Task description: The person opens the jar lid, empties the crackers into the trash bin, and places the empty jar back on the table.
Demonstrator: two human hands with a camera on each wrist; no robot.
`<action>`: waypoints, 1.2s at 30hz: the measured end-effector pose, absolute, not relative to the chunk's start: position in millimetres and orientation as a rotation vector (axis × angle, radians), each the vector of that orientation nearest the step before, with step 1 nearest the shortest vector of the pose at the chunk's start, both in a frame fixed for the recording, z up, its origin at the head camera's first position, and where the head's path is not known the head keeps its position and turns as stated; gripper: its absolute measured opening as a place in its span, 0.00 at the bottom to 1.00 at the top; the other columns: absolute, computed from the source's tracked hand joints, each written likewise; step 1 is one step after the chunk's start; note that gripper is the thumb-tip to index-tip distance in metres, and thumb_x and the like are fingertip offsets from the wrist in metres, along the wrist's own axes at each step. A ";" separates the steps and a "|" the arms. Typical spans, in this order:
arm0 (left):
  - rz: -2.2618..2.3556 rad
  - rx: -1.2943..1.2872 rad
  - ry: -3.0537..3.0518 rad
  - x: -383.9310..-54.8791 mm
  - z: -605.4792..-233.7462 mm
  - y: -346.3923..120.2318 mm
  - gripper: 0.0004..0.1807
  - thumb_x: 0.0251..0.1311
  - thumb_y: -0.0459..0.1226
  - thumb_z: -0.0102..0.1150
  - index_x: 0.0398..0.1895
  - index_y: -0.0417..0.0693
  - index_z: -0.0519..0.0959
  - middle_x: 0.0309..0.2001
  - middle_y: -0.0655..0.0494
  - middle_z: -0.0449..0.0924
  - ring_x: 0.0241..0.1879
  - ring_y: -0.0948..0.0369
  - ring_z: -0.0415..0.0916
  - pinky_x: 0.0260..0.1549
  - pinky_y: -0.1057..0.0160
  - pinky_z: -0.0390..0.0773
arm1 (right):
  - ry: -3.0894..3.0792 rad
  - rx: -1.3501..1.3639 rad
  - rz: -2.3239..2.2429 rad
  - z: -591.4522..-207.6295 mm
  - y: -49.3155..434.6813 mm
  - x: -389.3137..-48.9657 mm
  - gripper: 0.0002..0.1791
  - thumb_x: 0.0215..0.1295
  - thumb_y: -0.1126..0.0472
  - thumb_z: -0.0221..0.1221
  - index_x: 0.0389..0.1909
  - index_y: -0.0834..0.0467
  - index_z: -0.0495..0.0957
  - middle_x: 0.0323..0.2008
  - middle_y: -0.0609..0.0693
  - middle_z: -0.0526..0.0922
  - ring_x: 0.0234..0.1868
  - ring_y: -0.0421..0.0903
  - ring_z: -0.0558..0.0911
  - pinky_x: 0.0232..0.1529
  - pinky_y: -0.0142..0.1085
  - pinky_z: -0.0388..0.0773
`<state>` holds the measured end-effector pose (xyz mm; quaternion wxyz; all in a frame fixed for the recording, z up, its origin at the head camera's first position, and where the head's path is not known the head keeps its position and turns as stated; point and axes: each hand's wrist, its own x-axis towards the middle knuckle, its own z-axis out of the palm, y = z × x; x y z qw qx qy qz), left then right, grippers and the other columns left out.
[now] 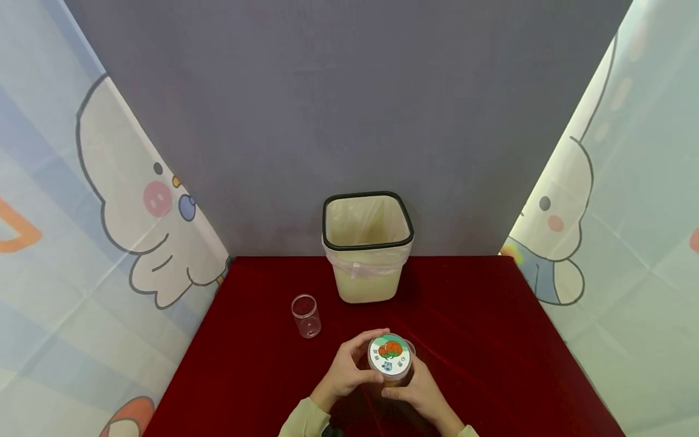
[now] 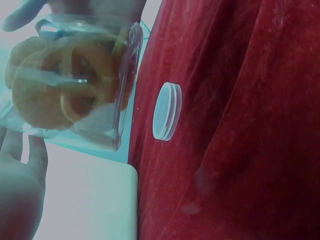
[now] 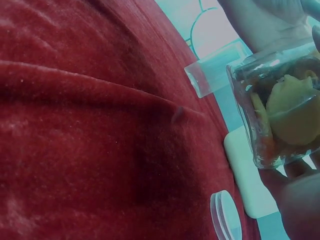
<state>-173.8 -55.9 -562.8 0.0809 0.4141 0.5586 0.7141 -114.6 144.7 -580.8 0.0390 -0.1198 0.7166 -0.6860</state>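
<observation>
Both hands hold a clear round jar, its lid (image 1: 389, 355) printed with red-orange fruit. My left hand (image 1: 345, 371) curls around the lid's left side, fingertips reaching its far edge. On the jar's right side, my right hand (image 1: 419, 391) grips the body, thumb in front. Brownish-orange pieces, some ring-shaped, fill the jar (image 2: 75, 85) in the left wrist view. The filled jar (image 3: 290, 110) is held above the cloth in the right wrist view. Beyond it lies a loose clear lid (image 2: 167, 111); an uncovered clear jar (image 1: 307, 317) stands to the left.
A cream waste bin (image 1: 367, 282) with a black rim and a plastic liner stands at the back against the grey wall (image 1: 355, 109). Red velvet cloth (image 1: 491, 352) covers the table, wrinkled in places. Cartoon-printed curtains (image 1: 639, 200) hang on both sides.
</observation>
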 end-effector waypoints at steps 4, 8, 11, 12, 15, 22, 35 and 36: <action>2.170 1.221 1.730 -172.8 -564.4 -54.0 0.41 0.57 0.41 0.73 0.69 0.33 0.66 0.68 0.37 0.67 0.67 0.46 0.66 0.66 0.55 0.64 | 2.240 -0.338 -2.096 -581.1 142.9 -115.6 0.41 0.51 0.66 0.75 0.67 0.55 0.69 0.60 0.52 0.77 0.60 0.50 0.76 0.59 0.36 0.72; 2.206 1.194 1.798 -169.7 -565.4 -50.5 0.40 0.55 0.39 0.74 0.68 0.34 0.67 0.67 0.35 0.67 0.66 0.47 0.68 0.65 0.55 0.65 | 2.288 -0.226 -2.096 -580.7 140.1 -115.2 0.41 0.49 0.65 0.76 0.66 0.53 0.70 0.59 0.50 0.77 0.59 0.49 0.76 0.59 0.34 0.70; 2.244 1.165 1.832 -166.9 -566.4 -47.5 0.40 0.54 0.38 0.75 0.68 0.34 0.67 0.67 0.37 0.69 0.65 0.46 0.68 0.65 0.56 0.64 | 2.304 -0.145 -2.126 -580.1 136.8 -114.3 0.43 0.47 0.64 0.77 0.66 0.52 0.70 0.58 0.50 0.78 0.58 0.48 0.77 0.57 0.34 0.71; 2.258 1.154 1.832 -166.0 -566.8 -46.5 0.40 0.54 0.38 0.75 0.68 0.33 0.67 0.67 0.39 0.69 0.65 0.46 0.68 0.65 0.57 0.64 | 2.312 -0.131 -2.135 -580.4 135.8 -114.3 0.44 0.46 0.64 0.78 0.67 0.52 0.69 0.58 0.50 0.78 0.58 0.48 0.77 0.57 0.34 0.72; 2.293 1.129 1.826 -164.1 -567.8 -43.6 0.41 0.54 0.39 0.74 0.68 0.33 0.67 0.68 0.41 0.69 0.66 0.45 0.67 0.66 0.58 0.62 | 2.331 -0.100 -2.164 -582.4 133.2 -114.7 0.46 0.45 0.64 0.78 0.68 0.51 0.68 0.58 0.50 0.78 0.57 0.48 0.77 0.56 0.34 0.72; 2.348 1.036 1.902 -159.1 -573.2 -37.9 0.40 0.51 0.33 0.76 0.66 0.34 0.67 0.67 0.42 0.68 0.66 0.46 0.68 0.65 0.60 0.63 | 2.467 -0.074 -2.148 -591.7 128.9 -117.3 0.50 0.43 0.59 0.80 0.70 0.48 0.67 0.59 0.44 0.78 0.59 0.45 0.76 0.61 0.35 0.69; 2.303 1.046 1.852 -159.1 -573.5 -41.6 0.47 0.53 0.35 0.75 0.72 0.36 0.58 0.70 0.39 0.63 0.68 0.45 0.63 0.67 0.61 0.60 | 2.415 -0.073 -2.149 -593.0 131.3 -117.1 0.46 0.43 0.61 0.80 0.66 0.50 0.70 0.58 0.45 0.78 0.59 0.46 0.76 0.61 0.36 0.68; 2.284 1.070 1.820 -160.7 -572.6 -44.1 0.46 0.54 0.35 0.75 0.73 0.36 0.58 0.70 0.39 0.63 0.68 0.46 0.63 0.66 0.60 0.61 | 2.386 -0.105 -2.141 -592.2 133.1 -116.9 0.45 0.44 0.62 0.79 0.66 0.50 0.70 0.58 0.46 0.78 0.59 0.47 0.76 0.61 0.36 0.68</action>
